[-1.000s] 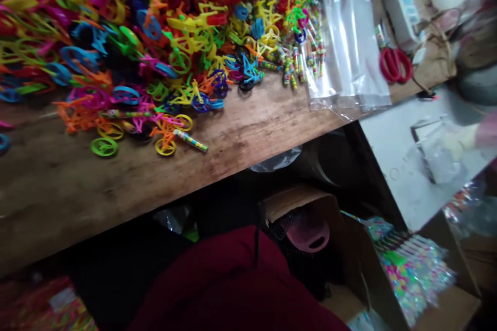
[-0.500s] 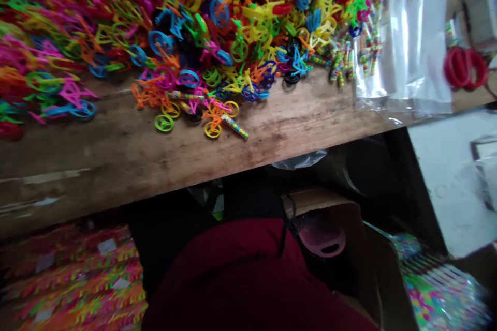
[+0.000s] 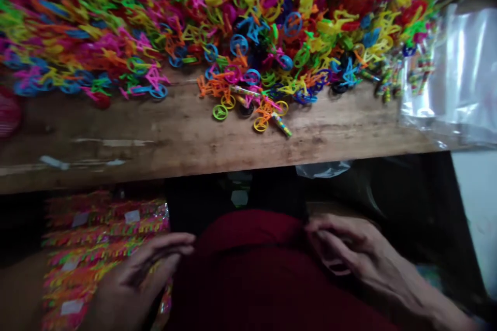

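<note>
My left hand (image 3: 142,276) is low at the left of my lap, over the packed colourful strips (image 3: 73,264), its fingers apart and nothing seen between them. My right hand (image 3: 349,248) is at the right of my lap, in front of a carton; its fingers are curled, thumb near the fingertips, and anything inside is too dim to make out. A large heap of small bright plastic bicycle pieces (image 3: 217,36) covers the back of the wooden table (image 3: 186,139). Near its front edge lies a candy-filled tube (image 3: 281,125) beside an orange piece with yellow wheels.
Clear plastic bags (image 3: 468,72) lie at the table's right end, with more candy tubes (image 3: 388,80) beside them. A red object (image 3: 8,112) is at the left edge. Another clear plastic piece (image 3: 324,169) hangs under the table edge.
Both my hands have come into view from below. The view has turned left, so the table's things appear further right, and the red scissors are out of view.
</note>
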### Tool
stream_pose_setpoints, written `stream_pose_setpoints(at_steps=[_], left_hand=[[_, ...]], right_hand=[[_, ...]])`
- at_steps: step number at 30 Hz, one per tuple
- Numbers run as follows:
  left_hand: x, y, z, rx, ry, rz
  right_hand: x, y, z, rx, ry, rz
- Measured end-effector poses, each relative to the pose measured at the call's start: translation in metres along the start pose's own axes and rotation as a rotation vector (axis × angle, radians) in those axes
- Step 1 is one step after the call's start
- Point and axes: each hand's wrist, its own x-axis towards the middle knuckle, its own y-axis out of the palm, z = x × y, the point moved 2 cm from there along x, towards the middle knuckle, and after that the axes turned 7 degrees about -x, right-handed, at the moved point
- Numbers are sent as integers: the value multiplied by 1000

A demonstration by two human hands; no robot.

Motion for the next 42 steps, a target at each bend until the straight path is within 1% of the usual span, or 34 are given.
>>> stream_pose_setpoints(at_steps=[1,2,3,4,5,7,9,11,12,14,17,20,23,25,27,30,34,36,39,42], left_hand=[[-1,4,1,37,-9,89],[-3,7,3,88,-16,148],[-7,11,9,136,-20,177],[-12,14,16,170,-13,183],[-19,17,26,184,2,165],[-34,21,48,140,46,100],[-51,24,71,44,125,28],[-69,25,88,-12,177,-40],[-78,26,94,-18,172,-57],[-92,27,97,-1,98,-63],[-105,27,84,32,-35,13],[-104,20,61,35,-88,111],[-95,7,42,150,-99,208],[-88,-2,31,296,-20,285],[-82,-10,24,451,105,312],[-77,-22,22,626,276,246],[-80,-32,24,748,457,123],[-84,-34,25,811,518,59],[-89,-33,32,876,585,-56],[-92,-31,48,904,644,-196]], right_hand=[[14,8,16,-38,-80,36],[28,17,30,-101,-164,72],[41,27,41,-153,-261,109],[54,38,50,-191,-366,148],[65,48,56,-223,-454,211],[83,67,63,-271,-590,372],[94,81,70,-344,-657,532],[99,92,78,-438,-702,634],[100,97,83,-481,-732,668],[98,107,94,-553,-801,725],[96,124,109,-624,-868,830],[97,146,121,-714,-867,943],[95,171,131,-851,-847,1060],[91,186,136,-857,-868,1108],[89,195,138,-833,-875,1120],[91,199,135,-755,-824,1112],[95,195,128,-588,-723,1127],[94,196,125,-535,-661,1110],[91,202,121,-496,-594,1033],[87,211,119,-534,-590,981]])
